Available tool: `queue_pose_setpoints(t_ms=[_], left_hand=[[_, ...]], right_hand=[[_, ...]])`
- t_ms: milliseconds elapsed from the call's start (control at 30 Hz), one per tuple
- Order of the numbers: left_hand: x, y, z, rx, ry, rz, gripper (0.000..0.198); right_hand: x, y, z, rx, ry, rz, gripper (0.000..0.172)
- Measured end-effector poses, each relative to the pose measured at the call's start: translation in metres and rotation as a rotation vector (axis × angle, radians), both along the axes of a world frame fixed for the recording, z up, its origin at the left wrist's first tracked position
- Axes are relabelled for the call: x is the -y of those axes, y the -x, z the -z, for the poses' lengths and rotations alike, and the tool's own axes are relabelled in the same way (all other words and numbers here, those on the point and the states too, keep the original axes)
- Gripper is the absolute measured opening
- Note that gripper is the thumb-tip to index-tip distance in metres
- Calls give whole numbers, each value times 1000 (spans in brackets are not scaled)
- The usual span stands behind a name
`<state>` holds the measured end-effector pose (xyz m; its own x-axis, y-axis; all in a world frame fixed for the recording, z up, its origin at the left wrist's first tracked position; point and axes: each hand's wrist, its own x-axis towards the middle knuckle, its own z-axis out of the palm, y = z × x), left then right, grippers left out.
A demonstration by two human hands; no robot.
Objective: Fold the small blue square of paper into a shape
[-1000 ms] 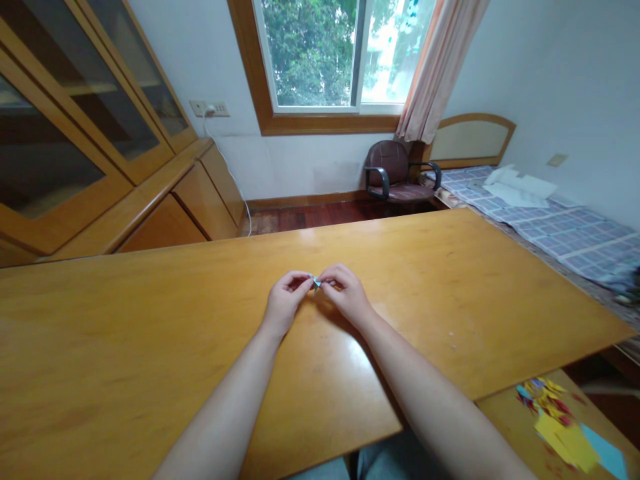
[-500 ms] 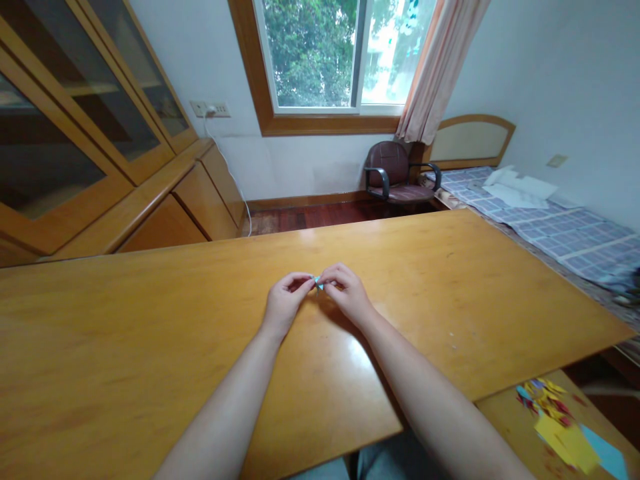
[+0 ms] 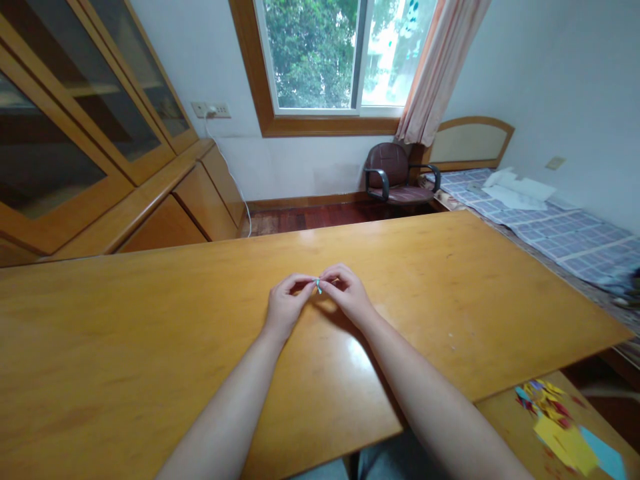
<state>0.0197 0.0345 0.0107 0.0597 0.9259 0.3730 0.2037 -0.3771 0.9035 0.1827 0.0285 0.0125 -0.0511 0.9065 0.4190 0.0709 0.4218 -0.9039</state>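
Observation:
A small light-blue folded paper piece point(image 3: 319, 287) is pinched between my fingertips just above the wooden table point(image 3: 175, 333). My left hand point(image 3: 287, 300) grips it from the left with thumb and forefinger. From the right, my right hand point(image 3: 346, 290) holds it in a pinch as well. The fingertips of both hands nearly touch and hide most of the paper; a thin end of it hangs down between them.
At the lower right, a lower surface point(image 3: 505, 417) bears colourful folded papers point(image 3: 545, 400), yellow sheets point(image 3: 565, 443) and a light-blue sheet point(image 3: 603, 453). Beyond the table stand a chair point(image 3: 390, 170), a bed point(image 3: 565, 233) and a cabinet point(image 3: 165, 193).
The paper has turned or been pressed between my fingers and now shows as a narrower shape pointing down. My right thumb has shifted slightly towards the left fingertips.

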Motion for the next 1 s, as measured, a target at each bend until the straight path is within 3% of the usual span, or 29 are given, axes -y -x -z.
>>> queue_pose_setpoints(t_ms=[200,733,1000], left_hand=[[1,1,-2,-27,-36,2,13],[-3,2,-1,1,34,65,14],[-3,3,-1,37,49,99,13]], right_hand=[[-2,2,3,-51,110,19,17],[-5,-3,3,6,116,-42,14],[-5,-4,2,-137,216,-143,19]])
